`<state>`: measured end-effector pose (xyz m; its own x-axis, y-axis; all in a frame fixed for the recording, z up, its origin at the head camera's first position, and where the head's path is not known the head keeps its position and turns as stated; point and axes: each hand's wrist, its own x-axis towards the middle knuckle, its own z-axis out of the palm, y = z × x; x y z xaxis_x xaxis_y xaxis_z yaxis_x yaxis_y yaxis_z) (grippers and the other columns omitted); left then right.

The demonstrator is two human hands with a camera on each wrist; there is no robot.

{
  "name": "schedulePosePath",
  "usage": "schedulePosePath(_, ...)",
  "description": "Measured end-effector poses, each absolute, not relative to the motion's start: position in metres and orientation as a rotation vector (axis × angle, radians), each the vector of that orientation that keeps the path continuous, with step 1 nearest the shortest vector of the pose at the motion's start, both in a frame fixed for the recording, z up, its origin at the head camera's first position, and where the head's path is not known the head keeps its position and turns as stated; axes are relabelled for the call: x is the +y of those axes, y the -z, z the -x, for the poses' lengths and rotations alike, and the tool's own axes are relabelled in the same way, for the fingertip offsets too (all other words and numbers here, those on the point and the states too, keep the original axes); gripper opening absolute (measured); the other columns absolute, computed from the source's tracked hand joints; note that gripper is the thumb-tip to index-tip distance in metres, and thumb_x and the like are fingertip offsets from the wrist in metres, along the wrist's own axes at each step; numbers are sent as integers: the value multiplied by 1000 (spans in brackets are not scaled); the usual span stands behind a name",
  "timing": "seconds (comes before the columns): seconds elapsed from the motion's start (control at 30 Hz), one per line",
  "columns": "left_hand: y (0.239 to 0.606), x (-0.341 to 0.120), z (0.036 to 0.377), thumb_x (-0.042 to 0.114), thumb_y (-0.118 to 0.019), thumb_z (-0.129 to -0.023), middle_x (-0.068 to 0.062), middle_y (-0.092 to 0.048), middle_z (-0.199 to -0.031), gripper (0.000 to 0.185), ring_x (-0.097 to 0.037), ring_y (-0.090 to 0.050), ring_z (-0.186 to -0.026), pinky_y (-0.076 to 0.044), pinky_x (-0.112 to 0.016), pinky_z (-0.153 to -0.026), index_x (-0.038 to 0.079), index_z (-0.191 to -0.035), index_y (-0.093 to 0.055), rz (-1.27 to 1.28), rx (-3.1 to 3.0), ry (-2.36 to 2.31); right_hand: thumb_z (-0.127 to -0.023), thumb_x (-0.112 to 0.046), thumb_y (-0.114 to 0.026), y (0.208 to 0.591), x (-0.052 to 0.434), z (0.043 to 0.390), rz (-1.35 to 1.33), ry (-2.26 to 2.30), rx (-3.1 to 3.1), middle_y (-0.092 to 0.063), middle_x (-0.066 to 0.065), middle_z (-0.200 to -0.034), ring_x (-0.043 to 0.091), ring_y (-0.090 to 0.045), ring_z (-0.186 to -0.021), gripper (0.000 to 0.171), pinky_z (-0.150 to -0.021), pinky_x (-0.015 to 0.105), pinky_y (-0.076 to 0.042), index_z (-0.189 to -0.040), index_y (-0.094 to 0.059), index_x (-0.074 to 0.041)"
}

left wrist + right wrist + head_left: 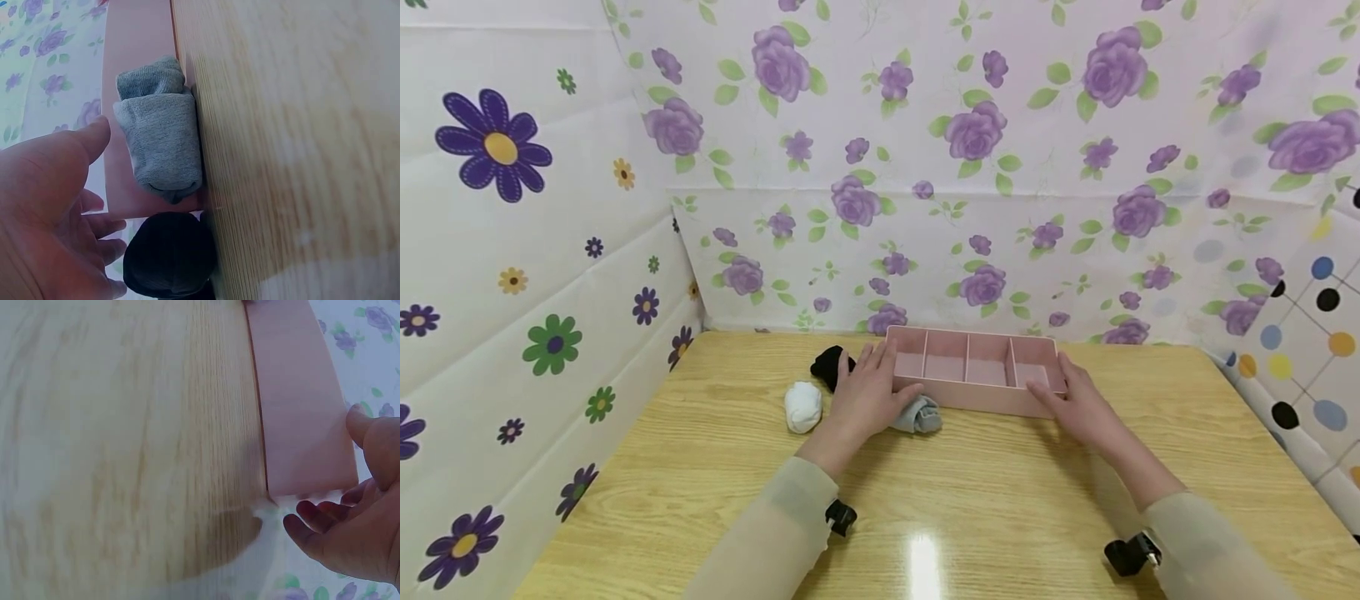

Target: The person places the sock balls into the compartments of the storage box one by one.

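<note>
a pink divider tray (977, 398) with four compartments sits on the wooden desk (970, 500), toward its far edge, close to the flowered backdrop. its compartments look empty from the head view. the left hand (867, 393) rests at the tray's left end, fingers straight and spread, thumb against the front wall, so its grip is loose and wide and curls round nothing. the right hand (1075, 402) rests at the tray's right end in the same way, fingers relaxed along the side and thumb at the front corner; in the right wrist view the fingertips (312, 515) sit just past the tray's corner (300, 425), grip wide.

a rolled grey sock (919, 414) lies on the desk touching the tray's front wall, just beside the left thumb; the left wrist view shows it (159, 128) pressed against the pink wall (134, 50). a rolled black sock (831, 366) lies just left of the tray, partly behind the left hand, and shows near the fingers (103, 225) in the left wrist view (167, 256). a rolled white sock (803, 406) lies further left, apart from the hand.

both forearms wear pale sleeves with small black clips at the wrists.
</note>
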<state>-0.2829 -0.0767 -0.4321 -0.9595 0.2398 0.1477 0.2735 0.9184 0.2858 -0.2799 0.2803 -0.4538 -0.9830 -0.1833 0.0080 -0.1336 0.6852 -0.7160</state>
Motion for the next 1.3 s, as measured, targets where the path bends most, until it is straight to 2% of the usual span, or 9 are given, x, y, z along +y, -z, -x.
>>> schedulePosePath(0.1,431,-79,283,64,-60,-109,-10,-28,-181,96,-34,-22,-167,-3,-66,-133,14,-179,-16,395,-2973,476,-114,-59,-55,457,280,284,262,1221,2805,0,41,-176,63,-10,-160,109,-125,77,-19,-172,11,5)
schedulePosePath(0.27,430,-83,284,65,-59,-109,-8,-25,-182,97,-32,-17,-169,-1,-66,-133,14,-179,-14,393,-2980,497,-113,-62,-54,458,278,285,231,1238,2779,5,35,-178,61,-6,-161,109,-126,77,-14,-173,16,-3)
schedulePosePath(0.5,424,-93,281,66,-59,-109,-13,-27,-181,95,-36,-19,-168,-3,-67,-132,12,-178,-22,393,-2966,505,-115,-56,-53,458,273,282,221,1280,2753,7,35,-178,62,-3,-161,105,-126,77,-10,-173,18,-6)
schedulePosePath(0.73,419,-117,279,64,-60,-109,-13,-24,-182,95,-37,-12,-169,-1,-70,-131,13,-178,-19,367,-2974,510,-115,-58,-50,457,271,282,238,1292,2738,8,34,-178,63,-5,-160,104,-126,77,-11,-173,21,-8)
schedulePosePath(0.93,418,-135,279,66,-58,-109,-10,-16,-184,97,-36,-8,-170,3,-70,-131,15,-179,-15,342,-2996,528,-116,-59,-48,457,272,280,220,1285,2718,7,36,-177,64,-6,-159,104,-126,77,-12,-172,24,-11)
schedulePosePath(1.3,415,-162,266,59,-66,-108,-14,-16,-183,99,-38,-6,-170,3,-73,-129,11,-179,-15,311,-3009,543,-115,-60,-47,462,276,280,222,1297,2691,9,36,-177,66,-7,-158,104,-125,78,-11,-171,27,-13)
